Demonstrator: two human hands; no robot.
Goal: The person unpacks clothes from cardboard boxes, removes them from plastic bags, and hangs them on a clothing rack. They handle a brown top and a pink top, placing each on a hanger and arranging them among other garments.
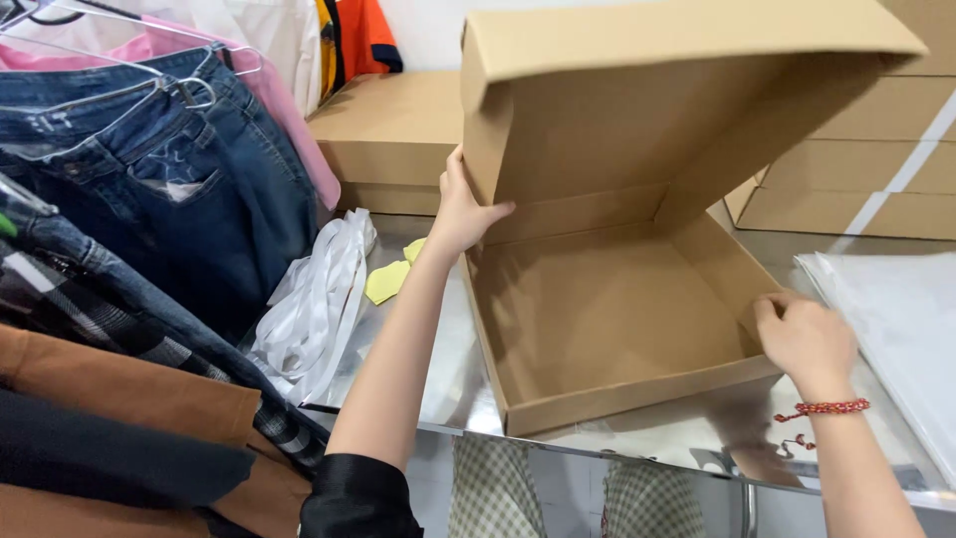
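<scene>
An open brown cardboard box (607, 319) lies on a shiny metal table (687, 438), its lid (637, 110) raised and tilted back. My left hand (463, 209) grips the box's back left corner where lid and side wall meet. My right hand (805, 337), with a red bracelet at the wrist, holds the box's right side wall near the front corner. The inside of the box is empty.
Jeans (169, 179) and other clothes hang on a rack at the left. A bundle of white plastic bags (319, 299) and yellow paper scraps (388, 279) lie left of the box. Stacked cardboard boxes (393, 139) stand behind; clear plastic sheets (896, 319) lie at the right.
</scene>
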